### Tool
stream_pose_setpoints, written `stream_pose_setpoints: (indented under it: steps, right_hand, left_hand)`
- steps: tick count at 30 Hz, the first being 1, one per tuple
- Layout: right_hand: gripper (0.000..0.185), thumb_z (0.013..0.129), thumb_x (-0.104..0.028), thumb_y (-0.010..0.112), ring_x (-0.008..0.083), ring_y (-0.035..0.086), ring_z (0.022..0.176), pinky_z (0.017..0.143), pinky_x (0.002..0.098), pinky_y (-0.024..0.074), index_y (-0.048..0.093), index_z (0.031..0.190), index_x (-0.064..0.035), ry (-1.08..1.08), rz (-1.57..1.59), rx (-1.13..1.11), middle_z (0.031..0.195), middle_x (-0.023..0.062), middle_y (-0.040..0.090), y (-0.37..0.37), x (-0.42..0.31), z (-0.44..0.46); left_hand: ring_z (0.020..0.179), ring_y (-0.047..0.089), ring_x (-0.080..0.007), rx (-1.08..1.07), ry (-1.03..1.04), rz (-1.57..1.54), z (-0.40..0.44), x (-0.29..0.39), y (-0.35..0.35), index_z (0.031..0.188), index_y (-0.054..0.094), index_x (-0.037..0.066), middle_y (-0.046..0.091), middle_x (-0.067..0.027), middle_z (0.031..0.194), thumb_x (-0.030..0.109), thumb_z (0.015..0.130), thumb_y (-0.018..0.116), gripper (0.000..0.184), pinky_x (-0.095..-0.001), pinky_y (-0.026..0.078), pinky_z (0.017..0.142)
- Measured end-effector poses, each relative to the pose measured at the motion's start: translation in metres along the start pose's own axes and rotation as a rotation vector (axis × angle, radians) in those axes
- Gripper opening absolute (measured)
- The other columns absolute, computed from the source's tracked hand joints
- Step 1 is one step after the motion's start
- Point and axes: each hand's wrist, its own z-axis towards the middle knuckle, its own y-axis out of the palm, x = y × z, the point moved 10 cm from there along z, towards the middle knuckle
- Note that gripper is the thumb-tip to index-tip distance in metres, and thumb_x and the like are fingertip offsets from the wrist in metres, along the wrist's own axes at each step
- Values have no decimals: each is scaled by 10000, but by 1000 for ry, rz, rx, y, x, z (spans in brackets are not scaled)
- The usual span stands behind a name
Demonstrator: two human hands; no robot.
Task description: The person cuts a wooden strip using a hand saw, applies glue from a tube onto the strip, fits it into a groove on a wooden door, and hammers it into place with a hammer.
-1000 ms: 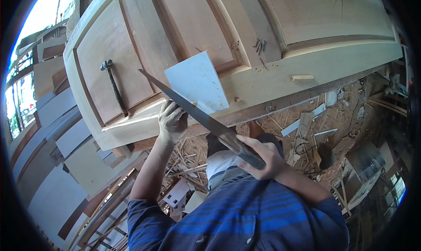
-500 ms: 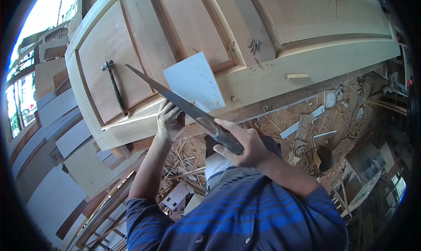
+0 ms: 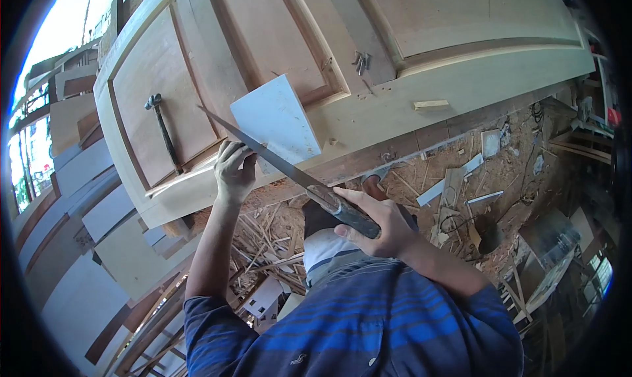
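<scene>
My right hand (image 3: 383,227) is wrapped round the worn handle of a handsaw (image 3: 280,163). Its narrowing blade points up and left, passing over a white board (image 3: 273,117) that lies on a wooden door (image 3: 421,100). Against the blade's left side, by the door's near edge, my left hand (image 3: 235,171) has its fingers curled closed. Whatever those fingers grip is hidden from this angle. A hammer (image 3: 164,130) rests on the door's left panel, its head pointing away from me.
Several nails (image 3: 361,62) and a small wood strip (image 3: 430,105) lie on the door. Wood offcuts (image 3: 260,245) and shavings litter the floor beneath. Stacked boards (image 3: 108,212) fill the left side. A dark sheet (image 3: 553,242) leans at the right.
The handsaw has been drawn back toward my body and to the right. My left hand keeps its place by the board. The whole view has shifted slightly.
</scene>
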Motion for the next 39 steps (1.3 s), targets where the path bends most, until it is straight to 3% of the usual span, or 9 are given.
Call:
stream_pose_setpoints:
  steps: [5, 11, 15, 18, 24, 29, 31, 36, 39]
  right_hand:
    - [672, 967, -253, 854, 338, 836, 981, 862, 390, 648, 599, 1518, 37, -112, -37, 37, 1121, 233, 812, -13, 13, -28]
    - [656, 973, -270, 843, 383, 822, 1013, 877, 410, 657, 606, 1515, 13, -163, -33, 73, 1148, 248, 806, 29, -6, 68]
    - [659, 972, -268, 840, 398, 816, 1039, 871, 423, 658, 598, 1521, 4, -95, -40, 81, 1160, 259, 801, 5, 2, 16]
    - [657, 968, -253, 842, 396, 819, 1029, 868, 428, 658, 596, 1522, -1, -121, -60, 54, 1159, 262, 800, 4, 9, 0]
    - [647, 946, -189, 860, 379, 829, 982, 861, 418, 656, 609, 1502, 26, -135, 6, 70, 1130, 268, 804, 39, -13, 83]
    - [651, 951, -194, 862, 374, 830, 989, 871, 400, 655, 613, 1507, 34, -147, -150, 94, 1114, 262, 806, 4, -1, 1]
    - [656, 946, -191, 869, 357, 832, 1014, 885, 386, 651, 619, 1509, 34, -74, -114, 50, 1125, 258, 807, 2, -2, 4]
    - [671, 936, -180, 880, 334, 839, 980, 863, 373, 653, 617, 1515, 31, -137, -87, 64, 1139, 239, 811, 34, -18, 80]
    - [680, 933, -183, 884, 332, 840, 986, 859, 371, 655, 612, 1519, 29, -84, -111, 76, 1159, 240, 810, 26, -12, 53]
  left_hand:
    - [906, 710, -325, 9, -4, -15, -5, -5, -1, 995, 807, 49, 789, -104, 990, -105, 802, 790, 248, -414, 566, 809]
    - [960, 735, -348, 21, 48, -21, 0, -1, 0, 1012, 810, 21, 775, -137, 1004, -165, 763, 781, 313, -399, 574, 841]
    - [949, 723, -338, 3, 33, -45, -4, -7, 2, 975, 795, 41, 772, -118, 1016, -144, 757, 786, 286, -413, 579, 838]
    - [974, 735, -353, -33, 7, -37, -6, -10, 3, 995, 799, 24, 778, -133, 1041, -161, 769, 774, 293, -416, 582, 857]
    - [1002, 732, -357, -4, 48, -15, 2, -4, 0, 992, 803, 39, 777, -124, 1033, -157, 757, 761, 310, -425, 584, 864]
    - [1019, 733, -366, -18, -18, -32, -7, -14, 2, 968, 790, 45, 771, -115, 1017, -158, 743, 761, 305, -427, 583, 887]
    - [1017, 730, -365, -28, -3, -40, -5, -13, 2, 965, 785, 47, 770, -113, 1023, -156, 742, 765, 302, -429, 582, 880]
    - [1003, 723, -322, 6, 54, 23, 1, -6, -1, 973, 807, 70, 788, -75, 1046, -89, 752, 828, 273, -432, 566, 891]
    - [1006, 716, -350, 6, 52, -37, 1, -5, -1, 994, 789, 57, 769, -110, 1049, -156, 751, 765, 324, -437, 571, 861]
